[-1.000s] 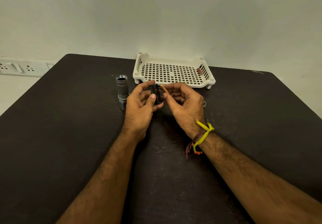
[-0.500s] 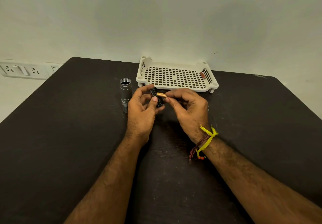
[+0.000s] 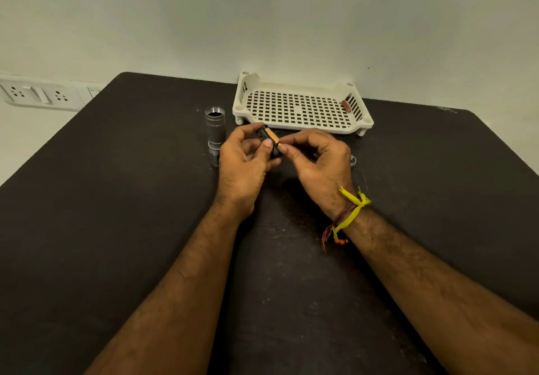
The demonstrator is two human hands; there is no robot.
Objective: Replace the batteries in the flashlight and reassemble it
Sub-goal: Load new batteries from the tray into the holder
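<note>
My left hand grips a small black battery holder between thumb and fingers, above the table's middle. My right hand pinches a copper-coloured battery at its near end, and the battery lies along the holder's top. The silver flashlight body stands upright with its open end up, just left of my left hand. A small silver part shows at the right edge of my right hand. Another brownish battery lies in the far right corner of the white tray.
The white perforated tray sits at the back of the dark table, against the wall. A white socket strip is on the wall at the left, beyond the table's edge.
The battery in my right hand has swung from pointing sideways at the holder to lying along its top. The view has shifted slightly; the flashlight body and tray stay where they were.
</note>
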